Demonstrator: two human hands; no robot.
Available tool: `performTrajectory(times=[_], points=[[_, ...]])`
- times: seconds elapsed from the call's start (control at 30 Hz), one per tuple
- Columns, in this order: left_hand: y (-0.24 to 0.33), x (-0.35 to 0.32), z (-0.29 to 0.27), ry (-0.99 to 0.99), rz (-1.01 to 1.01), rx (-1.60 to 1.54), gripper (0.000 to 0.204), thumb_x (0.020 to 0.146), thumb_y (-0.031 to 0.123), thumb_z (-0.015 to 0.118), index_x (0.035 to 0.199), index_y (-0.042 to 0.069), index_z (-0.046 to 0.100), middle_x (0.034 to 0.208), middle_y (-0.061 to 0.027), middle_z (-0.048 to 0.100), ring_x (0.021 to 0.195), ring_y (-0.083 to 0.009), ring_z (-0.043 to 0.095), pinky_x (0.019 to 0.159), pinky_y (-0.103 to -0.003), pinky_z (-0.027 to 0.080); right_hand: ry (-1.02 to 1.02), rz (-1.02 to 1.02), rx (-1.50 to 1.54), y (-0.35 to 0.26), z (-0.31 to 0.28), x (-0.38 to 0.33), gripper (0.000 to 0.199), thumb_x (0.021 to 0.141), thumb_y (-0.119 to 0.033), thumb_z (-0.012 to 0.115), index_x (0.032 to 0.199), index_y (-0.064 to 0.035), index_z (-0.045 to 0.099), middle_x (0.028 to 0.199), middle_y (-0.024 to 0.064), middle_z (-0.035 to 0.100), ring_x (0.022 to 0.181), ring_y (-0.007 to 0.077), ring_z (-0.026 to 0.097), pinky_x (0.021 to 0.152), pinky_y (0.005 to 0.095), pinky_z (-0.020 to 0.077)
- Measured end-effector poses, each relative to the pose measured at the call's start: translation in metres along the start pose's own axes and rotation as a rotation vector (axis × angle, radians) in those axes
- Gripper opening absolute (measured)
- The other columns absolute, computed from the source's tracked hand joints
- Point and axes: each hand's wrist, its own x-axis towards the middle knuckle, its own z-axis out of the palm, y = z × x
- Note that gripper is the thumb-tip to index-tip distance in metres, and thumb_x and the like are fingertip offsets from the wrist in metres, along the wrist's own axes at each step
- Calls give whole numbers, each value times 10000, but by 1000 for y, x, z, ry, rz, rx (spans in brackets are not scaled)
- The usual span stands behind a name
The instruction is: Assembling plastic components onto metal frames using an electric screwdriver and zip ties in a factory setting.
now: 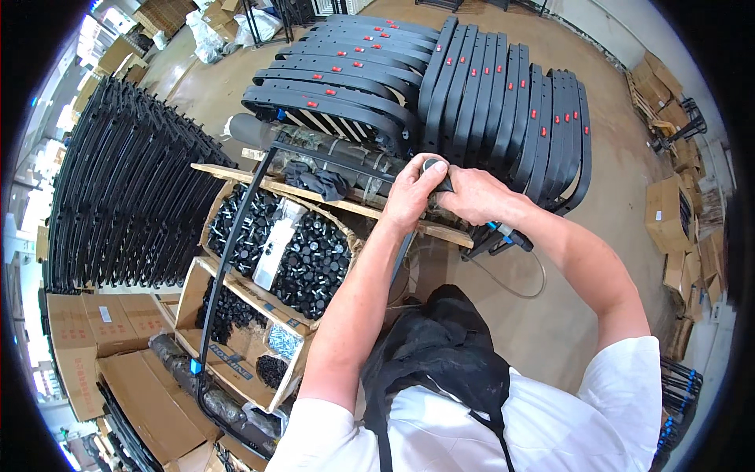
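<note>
My left hand [413, 193] is closed around the end of a bent black metal tube frame [244, 206]. The frame reaches left over the parts boxes and curves down past them. A dark round knob-like end [430, 164] shows beside the left thumb. Right against it, my right hand [474, 195] has its fingers curled round a dark part at the same spot. Most of that part is hidden by the fingers. A blue-and-black tool [511, 236] with a hose hangs just below my right wrist.
A wooden-sided box of black-headed bolts [318, 263] stands left of my arms, with a smaller-parts tray [244, 366] nearer. Padded black frames [472, 102] are stacked ahead. Thin black frames [126, 189] stand at far left. Cartons [668, 212] line the right.
</note>
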Motion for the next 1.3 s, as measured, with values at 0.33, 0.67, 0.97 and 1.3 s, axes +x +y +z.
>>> performTrajectory(times=[0.33, 0.67, 0.97, 1.3], points=[[-7, 4, -11, -47, -34, -41, 244, 1044, 264, 712, 1168, 55, 696, 1037, 8, 662, 959, -80, 573, 882, -277, 483, -181, 169, 232, -9, -2, 15, 248, 804, -194, 695, 772, 51, 693, 678, 119, 654, 662, 226, 659, 601, 407, 507], [4, 10, -13, -132, -34, -64, 219, 1032, 234, 716, 1150, 50, 707, 1025, 2, 676, 953, -98, 597, 863, -289, 505, -122, 188, 329, -16, 0, 9, 266, 763, -159, 708, 889, 70, 753, 854, 180, 757, 743, 265, 706, 625, 404, 544], [62, 12, -17, -50, 41, -5, 195, 1032, 225, 716, 1122, 52, 714, 1022, 7, 688, 945, -86, 605, 846, -284, 506, 34, 101, 214, -58, -33, 11, 297, 769, -202, 696, 771, 94, 686, 713, 157, 680, 653, 230, 677, 574, 411, 507], [188, 49, -259, 381, 249, 30, 232, 1019, 272, 697, 1022, 40, 706, 941, -44, 686, 826, -158, 634, 750, -338, 534, -33, -304, 3, -276, -39, 222, 423, 837, -287, 679, 976, 112, 712, 764, 159, 762, 563, 233, 716, 609, 388, 588]])
